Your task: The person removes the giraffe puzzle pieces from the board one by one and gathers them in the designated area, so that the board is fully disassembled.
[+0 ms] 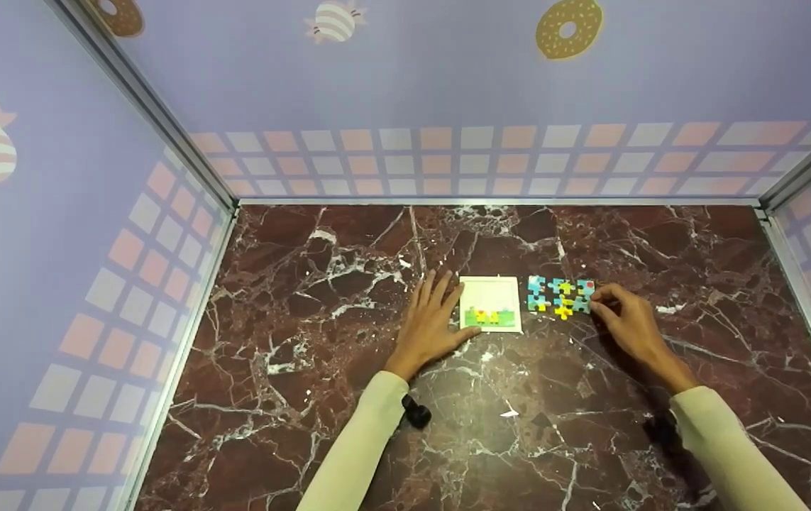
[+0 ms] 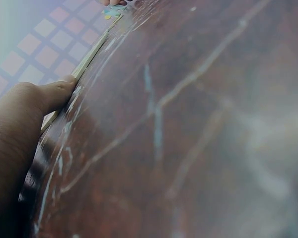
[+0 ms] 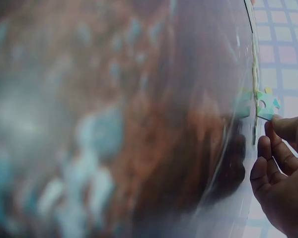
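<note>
A square puzzle tray point(image 1: 490, 291) with a pale rim lies on the table, a green and yellow picture strip along its near side. My left hand point(image 1: 430, 326) rests at its left side, fingers straight and spread, the thumb touching the near edge. To the tray's right, several loose jigsaw pieces point(image 1: 563, 287) lie in a group, mostly blue and yellow. At the group's right edge, my right hand point(image 1: 629, 323) pinches a jigsaw piece point(image 3: 266, 105) between thumb and index finger. In the right wrist view that light-blue-green piece stands tilted up, its lower edge at the fingertips.
The dark red marbled table point(image 1: 334, 341) carries white veins and small pale flecks. Purple walls with pink and white squares point(image 1: 476, 163) enclose it at the back and both sides, with metal strips point(image 1: 185, 341) along the edges.
</note>
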`<state>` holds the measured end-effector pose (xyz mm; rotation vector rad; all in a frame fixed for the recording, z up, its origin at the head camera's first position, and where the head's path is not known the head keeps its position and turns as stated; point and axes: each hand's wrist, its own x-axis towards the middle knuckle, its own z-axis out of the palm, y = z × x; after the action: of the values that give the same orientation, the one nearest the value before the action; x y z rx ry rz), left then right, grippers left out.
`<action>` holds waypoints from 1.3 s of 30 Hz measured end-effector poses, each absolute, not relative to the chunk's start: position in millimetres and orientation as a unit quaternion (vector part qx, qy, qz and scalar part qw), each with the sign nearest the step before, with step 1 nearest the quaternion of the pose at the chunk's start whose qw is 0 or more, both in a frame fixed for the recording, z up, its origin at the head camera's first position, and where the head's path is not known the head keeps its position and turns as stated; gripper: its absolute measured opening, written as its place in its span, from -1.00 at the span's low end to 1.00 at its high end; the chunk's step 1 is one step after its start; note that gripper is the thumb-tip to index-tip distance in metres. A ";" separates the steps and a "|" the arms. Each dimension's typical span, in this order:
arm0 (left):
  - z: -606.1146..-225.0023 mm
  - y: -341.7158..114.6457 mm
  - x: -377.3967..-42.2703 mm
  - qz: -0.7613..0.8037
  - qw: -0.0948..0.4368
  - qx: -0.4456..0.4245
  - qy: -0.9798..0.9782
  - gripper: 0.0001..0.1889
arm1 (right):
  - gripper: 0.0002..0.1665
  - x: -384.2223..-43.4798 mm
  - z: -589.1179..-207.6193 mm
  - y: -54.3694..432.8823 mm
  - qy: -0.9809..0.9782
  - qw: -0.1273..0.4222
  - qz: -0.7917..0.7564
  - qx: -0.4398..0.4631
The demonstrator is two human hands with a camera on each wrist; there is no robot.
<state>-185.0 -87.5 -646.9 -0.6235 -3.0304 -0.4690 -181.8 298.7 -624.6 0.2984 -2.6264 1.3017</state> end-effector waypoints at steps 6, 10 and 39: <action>-646.2 -86.9 -185.4 -0.142 0.005 -0.198 -0.970 0.04 | -0.92 -182.8 -625.3 308.1 -0.889 0.085 0.437 0.106; -646.6 -87.3 -185.6 -0.143 0.004 -0.197 -0.970 0.04 | -0.92 -184.8 -624.6 312.4 -0.890 0.073 0.436 0.113; -647.4 -88.0 -185.5 -0.151 -0.006 -0.196 -0.969 0.06 | -0.87 -182.5 -621.5 280.3 -0.893 0.081 0.405 0.177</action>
<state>-185.5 -88.0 -647.4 -0.6196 -3.0560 -0.4759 -182.5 280.3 -621.5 0.5302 -2.6715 1.2098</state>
